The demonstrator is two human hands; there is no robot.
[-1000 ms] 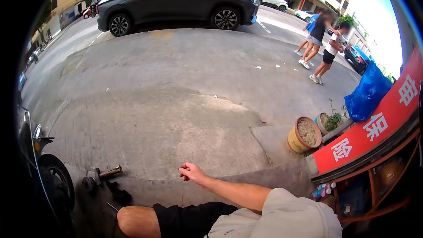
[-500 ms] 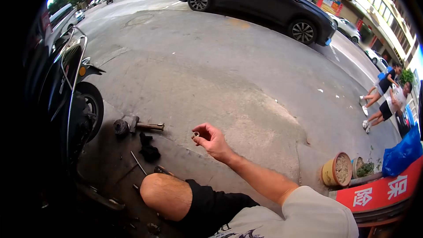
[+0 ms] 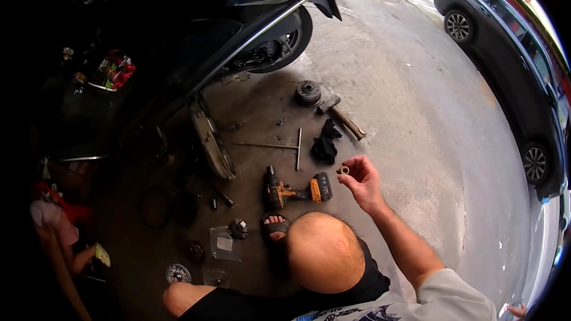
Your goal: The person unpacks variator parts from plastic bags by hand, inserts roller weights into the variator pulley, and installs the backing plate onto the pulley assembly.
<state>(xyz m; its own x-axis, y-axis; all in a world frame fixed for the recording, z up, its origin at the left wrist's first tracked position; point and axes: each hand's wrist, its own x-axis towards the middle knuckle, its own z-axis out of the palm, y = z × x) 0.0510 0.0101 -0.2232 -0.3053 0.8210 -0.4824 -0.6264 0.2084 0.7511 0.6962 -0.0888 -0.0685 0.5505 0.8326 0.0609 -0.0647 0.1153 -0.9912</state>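
My right hand [image 3: 361, 184] is raised over the ground beside my bent knee. Its thumb and fingers pinch a small metal ring [image 3: 344, 170] with a round hole through it. Below and left of this hand lies an orange-and-black cordless impact wrench [image 3: 284, 193] with its battery. Close by are a crumpled black cloth [image 3: 325, 144], a hammer [image 3: 342, 117] and a round dark metal part [image 3: 308, 93]. A T-handle wrench [image 3: 297, 147] rests left of the cloth. My left hand is out of view.
A dark scooter [image 3: 267, 35] stands at the upper left. Small parts and a clear plastic bag [image 3: 226, 245] lie near my sandalled foot [image 3: 275, 226]. Another person's leg [image 3: 83, 257] shows at the left edge. A dark car [image 3: 505, 77] is parked at the right.
My view has turned left and down, bringing the scooter, impact wrench and loose parts into sight. My right hand still pinches the metal ring.
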